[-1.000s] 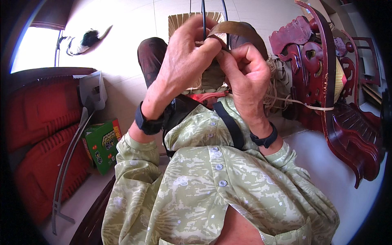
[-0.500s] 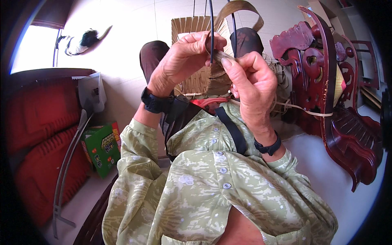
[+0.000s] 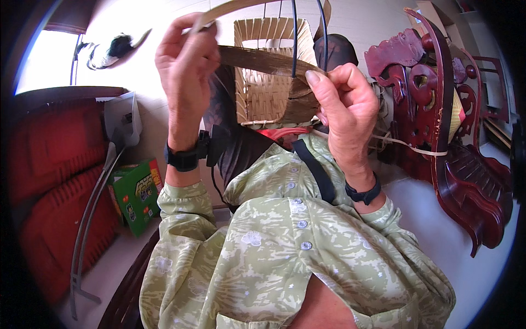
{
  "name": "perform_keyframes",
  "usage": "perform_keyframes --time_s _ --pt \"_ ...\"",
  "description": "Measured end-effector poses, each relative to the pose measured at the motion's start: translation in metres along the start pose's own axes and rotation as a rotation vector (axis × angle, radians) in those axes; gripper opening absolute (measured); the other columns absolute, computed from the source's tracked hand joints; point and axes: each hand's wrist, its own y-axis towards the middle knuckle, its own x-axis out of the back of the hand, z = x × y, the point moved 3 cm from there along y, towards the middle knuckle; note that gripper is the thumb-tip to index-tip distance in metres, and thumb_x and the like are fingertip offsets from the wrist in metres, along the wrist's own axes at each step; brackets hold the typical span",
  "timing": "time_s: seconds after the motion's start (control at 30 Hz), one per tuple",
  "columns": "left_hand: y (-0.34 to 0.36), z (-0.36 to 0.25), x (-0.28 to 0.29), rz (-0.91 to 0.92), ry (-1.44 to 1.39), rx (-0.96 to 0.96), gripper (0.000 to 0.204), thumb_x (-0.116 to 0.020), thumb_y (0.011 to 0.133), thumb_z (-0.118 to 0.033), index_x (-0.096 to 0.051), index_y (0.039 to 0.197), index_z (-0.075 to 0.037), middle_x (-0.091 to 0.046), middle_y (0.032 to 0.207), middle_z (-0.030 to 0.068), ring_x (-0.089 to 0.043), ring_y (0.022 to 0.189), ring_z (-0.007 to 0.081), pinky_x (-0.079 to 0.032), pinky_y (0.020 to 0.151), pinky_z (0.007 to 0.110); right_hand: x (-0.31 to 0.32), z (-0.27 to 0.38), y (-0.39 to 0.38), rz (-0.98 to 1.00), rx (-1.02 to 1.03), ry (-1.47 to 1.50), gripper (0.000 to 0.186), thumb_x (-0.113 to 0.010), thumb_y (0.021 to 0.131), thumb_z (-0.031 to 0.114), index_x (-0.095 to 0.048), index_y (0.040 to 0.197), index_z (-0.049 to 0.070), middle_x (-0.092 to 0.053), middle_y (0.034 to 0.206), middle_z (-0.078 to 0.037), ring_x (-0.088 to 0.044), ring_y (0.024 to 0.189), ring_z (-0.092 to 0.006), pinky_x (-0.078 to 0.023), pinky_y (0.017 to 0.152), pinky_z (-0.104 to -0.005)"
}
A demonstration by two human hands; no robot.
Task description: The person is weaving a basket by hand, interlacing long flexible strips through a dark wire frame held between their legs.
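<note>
A long flat brown strip (image 3: 263,59) was held up in front of a small woven basket (image 3: 268,82), its long axis running nearly level from left to right, slightly lower toward the right. The strip spanned the gap between both hands, so neither was nearer; each gripped one end. The left hand (image 3: 186,60) had its fingers closed around the left end, where a paler strip (image 3: 230,8) curved up and away over the top. The right hand (image 3: 342,107) was curled into a loose fist, thumb pressed on the strip's right end against the basket's upper corner, close beside two thin dark rods (image 3: 307,33) rising from the basket. Both wrists wore dark bands. A carved dark-red wooden chair (image 3: 449,137) stood to the right, and a green box (image 3: 137,192) lay low on the left.
</note>
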Motion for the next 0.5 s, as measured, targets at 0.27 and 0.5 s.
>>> perform_keyframes --time_s 0.27,0.5 --pt "-0.016 -0.06 0.064 0.036 -0.496 -0.056 0.038 -0.055 0.087 -0.019 -0.052 0.115 0.006 -0.063 0.089 0.014 -0.058 0.089 0.0175 -0.041 0.095 0.037 0.002 0.003 -0.002 0.011 -0.027 -0.023 0.02 -0.069 0.084 0.009 -0.052 0.073 0.006 -0.051 0.062 0.007 -0.039 0.053 0.002 -0.031 0.045 -0.0151" --pt "-0.057 -0.154 0.207 -0.071 -0.803 -0.287 0.016 -0.06 0.085 -0.01 -0.046 0.081 -0.007 -0.046 0.059 -0.0013 -0.04 0.043 0.0061 -0.04 0.06 0.023 0.001 0.004 -0.001 0.026 -0.046 0.014 0.018 -0.068 0.084 0.007 -0.053 0.074 0.006 -0.052 0.066 0.007 -0.041 0.057 0.002 -0.033 0.047 -0.0153"
